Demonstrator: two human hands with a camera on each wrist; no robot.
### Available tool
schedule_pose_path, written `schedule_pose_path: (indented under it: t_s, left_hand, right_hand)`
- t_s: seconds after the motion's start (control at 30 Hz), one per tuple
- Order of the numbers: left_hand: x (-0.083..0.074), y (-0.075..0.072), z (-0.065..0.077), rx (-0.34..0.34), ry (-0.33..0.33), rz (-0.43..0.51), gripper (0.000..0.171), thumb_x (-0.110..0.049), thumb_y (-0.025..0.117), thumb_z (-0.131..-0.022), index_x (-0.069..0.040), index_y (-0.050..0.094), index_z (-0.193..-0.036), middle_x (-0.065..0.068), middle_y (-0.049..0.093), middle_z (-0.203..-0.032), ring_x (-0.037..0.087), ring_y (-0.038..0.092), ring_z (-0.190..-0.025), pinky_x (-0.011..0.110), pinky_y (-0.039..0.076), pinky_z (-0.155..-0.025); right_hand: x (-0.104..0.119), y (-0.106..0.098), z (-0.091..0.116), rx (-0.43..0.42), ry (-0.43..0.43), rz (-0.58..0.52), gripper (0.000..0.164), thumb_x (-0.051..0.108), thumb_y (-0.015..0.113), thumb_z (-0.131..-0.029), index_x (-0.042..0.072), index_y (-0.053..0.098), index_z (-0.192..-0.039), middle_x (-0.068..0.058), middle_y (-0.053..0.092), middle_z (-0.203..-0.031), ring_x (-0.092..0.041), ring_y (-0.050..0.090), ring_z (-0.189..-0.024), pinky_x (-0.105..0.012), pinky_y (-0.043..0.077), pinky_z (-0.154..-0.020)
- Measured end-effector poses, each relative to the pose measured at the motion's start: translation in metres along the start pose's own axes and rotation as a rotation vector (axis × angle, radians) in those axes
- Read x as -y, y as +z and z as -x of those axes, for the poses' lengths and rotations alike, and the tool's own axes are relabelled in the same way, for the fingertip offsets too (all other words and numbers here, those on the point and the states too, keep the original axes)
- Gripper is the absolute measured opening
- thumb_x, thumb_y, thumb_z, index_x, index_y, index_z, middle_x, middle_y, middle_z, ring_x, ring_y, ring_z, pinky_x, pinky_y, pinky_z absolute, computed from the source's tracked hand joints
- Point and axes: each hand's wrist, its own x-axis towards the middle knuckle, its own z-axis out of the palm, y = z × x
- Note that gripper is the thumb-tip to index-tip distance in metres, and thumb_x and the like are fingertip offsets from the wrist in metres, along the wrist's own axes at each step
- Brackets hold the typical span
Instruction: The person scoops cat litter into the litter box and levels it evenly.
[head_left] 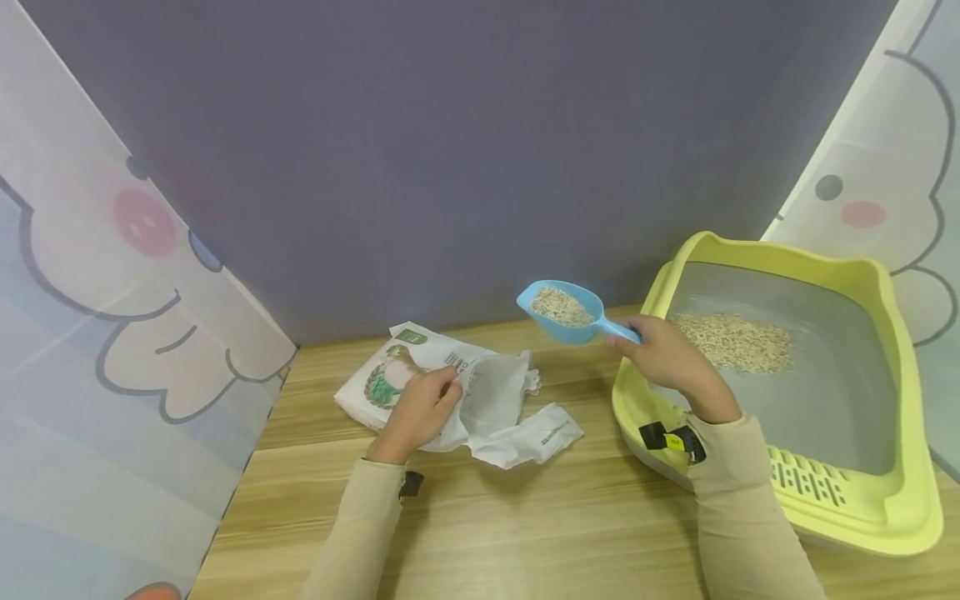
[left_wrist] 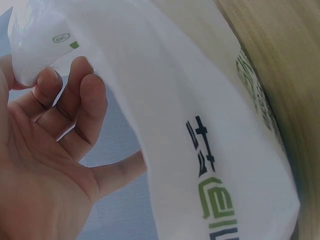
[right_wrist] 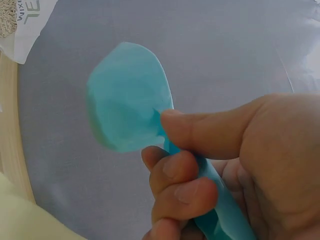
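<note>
My right hand [head_left: 667, 354] grips the handle of a light blue scoop [head_left: 574, 335], fingers wrapped around it and thumb along the top in the right wrist view. Pale litter pellets [head_left: 560, 306] fill the scoop's bowl, which is held up left of the yellow litter box [head_left: 909, 400]. On the table a white printed litter bag [head_left: 438, 348] lies with its torn mouth facing right. My left hand [head_left: 422, 410] pinches the bag's upper film near that opening; the left wrist view shows the plastic [left_wrist: 37, 55] between thumb and curled fingers.
Inside the litter box a patch of pellets [head_left: 738, 343] lies on the grey base. A crumpled white flap [head_left: 528, 437] spreads in front of the bag's mouth on the wooden table [head_left: 540, 533]. A grey-purple panel [head_left: 465, 167] stands behind, with cartoon-printed sheets on both sides.
</note>
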Motion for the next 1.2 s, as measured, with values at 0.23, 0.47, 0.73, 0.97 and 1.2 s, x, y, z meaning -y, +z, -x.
schedule_pose_path:
  t_s: [0.23,0.47,0.73,0.97,1.2]
  left_hand:
    - [0.000,0.000,-0.001,0.000,0.002,-0.006,0.030,-0.015,0.051,-0.100,-0.018,0.044,-0.070,-0.008,0.038,-0.061,0.009,0.037,-0.058,0.025,0.034,-0.057]
    - [0.001,0.003,-0.002,-0.003,0.010,-0.002,0.030,-0.015,0.051,-0.100,-0.018,0.044,-0.070,-0.007,0.038,-0.061,0.009,0.037,-0.058,0.026,0.034,-0.057]
    - [0.004,0.004,-0.004,-0.005,0.014,-0.006,0.030,-0.015,0.053,-0.099,-0.018,0.044,-0.070,-0.008,0.037,-0.060,0.008,0.037,-0.056,0.025,0.034,-0.055]
    - [0.006,0.003,-0.005,-0.011,0.013,-0.002,0.030,-0.015,0.053,-0.099,-0.018,0.044,-0.070,-0.008,0.038,-0.060,0.008,0.037,-0.056,0.025,0.034,-0.056]
    - [0.010,0.002,-0.004,-0.023,0.001,-0.005,0.031,-0.016,0.052,-0.099,-0.019,0.044,-0.070,-0.007,0.038,-0.059,0.008,0.037,-0.056,0.025,0.034,-0.055]
  right_hand:
    - [-0.004,-0.005,0.001,-0.043,-0.004,-0.003,0.026,0.026,0.053,-0.105,0.001,0.057,-0.101,-0.004,0.044,-0.074,-0.018,0.042,-0.062,-0.032,0.037,-0.057]
    - [-0.012,-0.013,0.007,-0.076,0.029,0.000,0.030,0.031,0.050,-0.106,0.002,0.056,-0.102,-0.005,0.049,-0.080,-0.018,0.043,-0.066,-0.032,0.037,-0.059]
    - [-0.020,-0.024,0.013,-0.117,0.071,0.003,0.039,0.037,0.047,-0.107,0.000,0.058,-0.107,-0.008,0.051,-0.085,-0.020,0.044,-0.069,-0.033,0.036,-0.060]
    - [-0.024,-0.033,0.019,-0.185,0.074,0.001,0.042,0.041,0.046,-0.107,0.001,0.058,-0.108,-0.011,0.055,-0.091,-0.022,0.045,-0.074,-0.033,0.036,-0.060]
    - [-0.032,-0.047,0.017,-0.224,0.069,0.019,0.043,0.038,0.048,-0.107,-0.003,0.058,-0.116,-0.010,0.056,-0.089,-0.017,0.045,-0.068,-0.032,0.038,-0.056]
